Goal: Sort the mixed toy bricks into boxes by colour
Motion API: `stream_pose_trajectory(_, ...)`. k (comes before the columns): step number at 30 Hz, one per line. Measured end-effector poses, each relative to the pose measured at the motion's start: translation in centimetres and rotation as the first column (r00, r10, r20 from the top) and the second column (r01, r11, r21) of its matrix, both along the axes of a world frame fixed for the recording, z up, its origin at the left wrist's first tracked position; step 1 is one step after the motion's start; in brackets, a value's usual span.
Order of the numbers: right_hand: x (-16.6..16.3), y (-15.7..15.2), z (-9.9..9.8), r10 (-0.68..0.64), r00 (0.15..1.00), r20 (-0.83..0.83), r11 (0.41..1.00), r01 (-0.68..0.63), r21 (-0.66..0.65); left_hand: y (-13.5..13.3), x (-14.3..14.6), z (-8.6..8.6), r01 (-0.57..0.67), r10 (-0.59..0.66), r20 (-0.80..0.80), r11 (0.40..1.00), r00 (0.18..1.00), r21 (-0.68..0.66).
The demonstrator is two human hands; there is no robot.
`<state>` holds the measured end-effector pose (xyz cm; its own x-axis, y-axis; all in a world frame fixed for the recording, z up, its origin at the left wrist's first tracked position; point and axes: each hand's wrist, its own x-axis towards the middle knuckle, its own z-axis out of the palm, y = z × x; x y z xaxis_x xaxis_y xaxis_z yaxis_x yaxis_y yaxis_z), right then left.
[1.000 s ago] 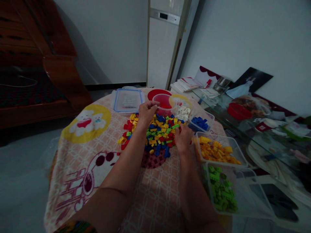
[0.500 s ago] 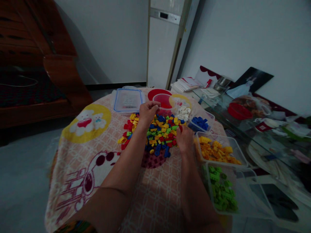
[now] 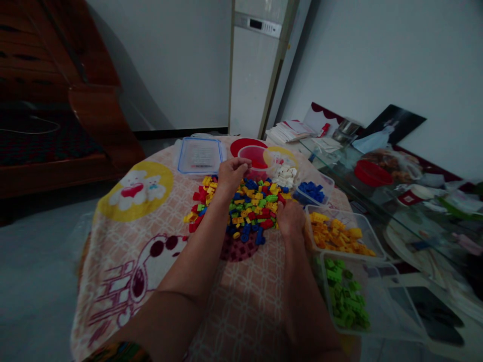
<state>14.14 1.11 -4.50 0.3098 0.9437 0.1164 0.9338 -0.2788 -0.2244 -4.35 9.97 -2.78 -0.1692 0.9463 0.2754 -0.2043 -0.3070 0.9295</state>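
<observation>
A heap of small plastic bricks (image 3: 247, 208) in red, yellow, blue and green lies on the patterned cloth (image 3: 151, 241) of a round table. My left hand (image 3: 231, 173) hovers at the heap's far edge beside a red tub (image 3: 256, 157), fingers curled in a pinch; what they hold is too small to name. At the heap's right side my right hand (image 3: 290, 218) rests, fingers bent down among the bricks, beside the tub of yellow bricks (image 3: 339, 236). Whether it grips a brick is hidden.
Clear tubs along the right hold green bricks (image 3: 345, 296), yellow bricks, blue bricks (image 3: 311, 191) and white bricks (image 3: 285, 176). A blue-rimmed lid (image 3: 198, 156) and a red lid (image 3: 245, 145) lie at the back. A glass table (image 3: 396, 196) with clutter stands to the right.
My right hand has slid a little to the right and nearer, toward the yellow-brick tub. My left hand has stayed by the red tub.
</observation>
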Motion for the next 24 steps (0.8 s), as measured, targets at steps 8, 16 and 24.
stream_pose_trajectory(8,-0.3,0.7,-1.3,0.151,0.973,-0.172,0.971,-0.113,0.212,0.0,1.1,-0.4,0.028,-0.027,-0.148,1.000,0.989,0.007)
stream_pose_trajectory(16,-0.9,0.9,-2.2,0.376,0.840,-0.391,0.868,-0.171,0.466,-1.1,2.3,-0.1,0.115,-0.039,-0.675,0.991,0.736,0.068)
stream_pose_trajectory(24,1.6,1.6,-2.9,0.155,0.881,-0.447,0.861,0.102,0.499,-2.1,3.0,0.6,0.265,-0.051,-0.926,0.963,0.373,0.054)
